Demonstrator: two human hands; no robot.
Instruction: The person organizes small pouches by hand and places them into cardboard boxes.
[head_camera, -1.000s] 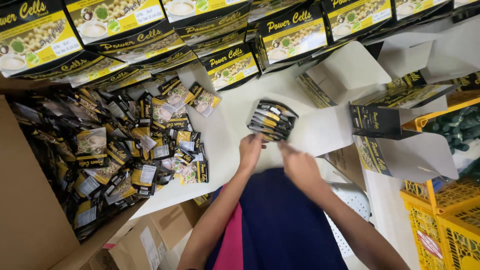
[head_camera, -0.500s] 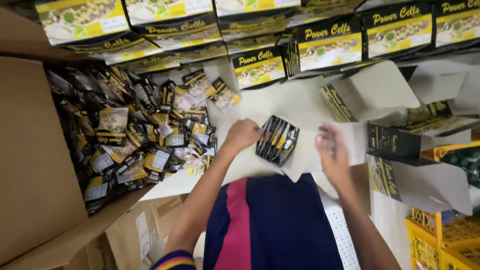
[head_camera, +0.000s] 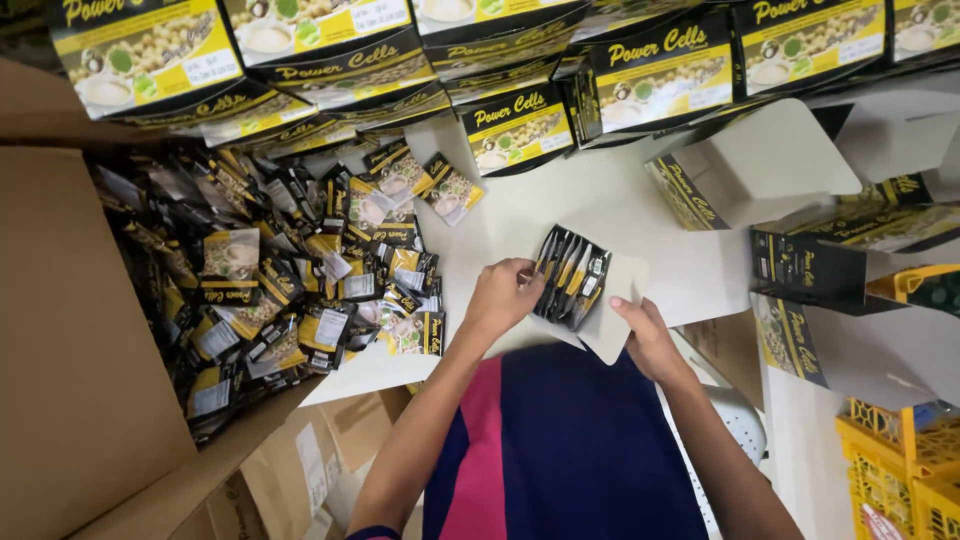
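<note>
The left hand (head_camera: 503, 297) grips a fanned bundle of sachets (head_camera: 570, 274) at its near-left edge, fingers curled round it. The bundle sits low over the white worktop (head_camera: 640, 200), just above a pale card flap (head_camera: 618, 312). Each sachet's long axis runs from the person up and slightly right, top ends towards the boxes (head_camera: 515, 128). The right hand (head_camera: 648, 338) lies open on the flap, fingertips just beside the bundle. A loose heap of sachets (head_camera: 290, 280) fills the left. The bundle's underside is hidden; a yellow crate (head_camera: 900, 470) is cut off at the frame's corner.
</note>
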